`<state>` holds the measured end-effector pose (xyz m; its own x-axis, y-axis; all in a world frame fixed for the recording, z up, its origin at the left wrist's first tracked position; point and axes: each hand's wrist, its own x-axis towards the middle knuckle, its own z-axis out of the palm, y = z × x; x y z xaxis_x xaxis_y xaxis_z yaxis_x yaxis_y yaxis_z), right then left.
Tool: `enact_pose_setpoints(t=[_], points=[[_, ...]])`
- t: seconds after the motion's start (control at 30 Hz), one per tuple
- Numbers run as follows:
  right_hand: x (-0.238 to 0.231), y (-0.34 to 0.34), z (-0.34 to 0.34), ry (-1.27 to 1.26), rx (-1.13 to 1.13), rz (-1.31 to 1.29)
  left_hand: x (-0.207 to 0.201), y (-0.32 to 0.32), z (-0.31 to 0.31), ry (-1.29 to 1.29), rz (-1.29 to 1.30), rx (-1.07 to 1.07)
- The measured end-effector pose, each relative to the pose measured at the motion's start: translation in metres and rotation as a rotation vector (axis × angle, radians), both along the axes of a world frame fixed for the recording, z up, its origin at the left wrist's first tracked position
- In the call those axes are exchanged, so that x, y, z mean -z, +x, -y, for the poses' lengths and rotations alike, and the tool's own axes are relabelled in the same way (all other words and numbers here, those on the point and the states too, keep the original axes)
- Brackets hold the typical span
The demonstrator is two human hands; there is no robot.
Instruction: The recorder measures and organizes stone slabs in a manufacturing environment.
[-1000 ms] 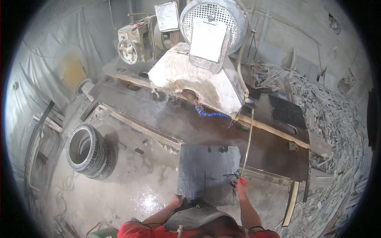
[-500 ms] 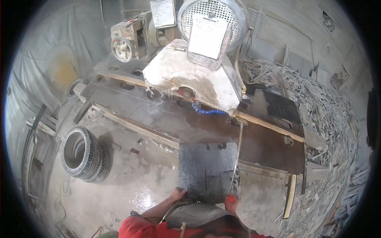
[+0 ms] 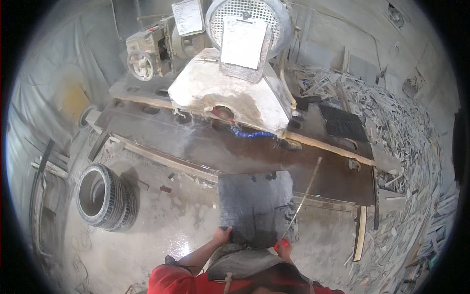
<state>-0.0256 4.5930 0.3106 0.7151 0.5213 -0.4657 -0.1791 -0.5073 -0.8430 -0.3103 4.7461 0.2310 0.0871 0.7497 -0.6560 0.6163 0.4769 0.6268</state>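
A dark, nearly square slab (image 3: 255, 208), looking like stone, is in front of me, its far edge by the front of the machine bench. My left hand (image 3: 223, 235) grips its near left corner, thumb on top. In my right hand (image 3: 284, 249), at the near right corner, is a red tape measure (image 3: 280, 243). The pale tape blade (image 3: 308, 188) sticks out from it, slanting up to the right past the slab's right edge with its far end over the bench. The fingers under the slab are hidden. A dark apron (image 3: 245, 262) touches the near edge.
Ahead stands a saw machine with a white blade guard (image 3: 230, 93), a blue hose (image 3: 249, 133) and a long wet bench (image 3: 196, 139). Stacked tires (image 3: 105, 196) stand on the floor at left. Another dark slab (image 3: 342, 121) lies on the bench. Stone offcuts (image 3: 391, 127) heap up at right.
The tape blade has swung off the slab's right edge and now slants to the right, its far end over the bench. The view has shifted slightly. Both hands keep their hold.
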Motion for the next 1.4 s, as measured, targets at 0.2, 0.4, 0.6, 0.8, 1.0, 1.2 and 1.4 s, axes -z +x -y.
enact_pose_setpoints(t=[0.2, 0.4, 0.6, 0.8, 1.0, 1.2, 1.4], points=[[0.008, 0.030, 0.011, 0.091, 0.050, -0.117, -0.012, 0.028, 0.049, 0.008, -0.017, -0.151], [-0.007, 0.073, 0.029, 0.194, 0.073, -0.020, -0.102, 0.100, 0.060, -0.112, 0.029, -0.049], [-0.007, 0.091, 0.047, 0.151, 0.044, -0.235, -0.022, 0.229, 0.093, -0.077, 0.241, -0.171], [0.016, 0.165, 0.073, 0.261, 0.063, -0.427, -0.015, 0.326, 0.112, -0.508, 0.450, -0.352], [0.003, 0.209, 0.094, 0.176, -0.046, -0.318, -0.035, 0.319, 0.070, -0.465, 0.375, -0.620], [-0.030, 0.216, 0.094, -0.117, -0.044, -0.118, -0.066, 0.253, -0.020, -0.008, 0.498, -0.524], [-0.032, 0.238, 0.073, -0.041, 0.069, -0.074, -0.080, 0.268, -0.022, -0.110, 0.552, -0.629]])
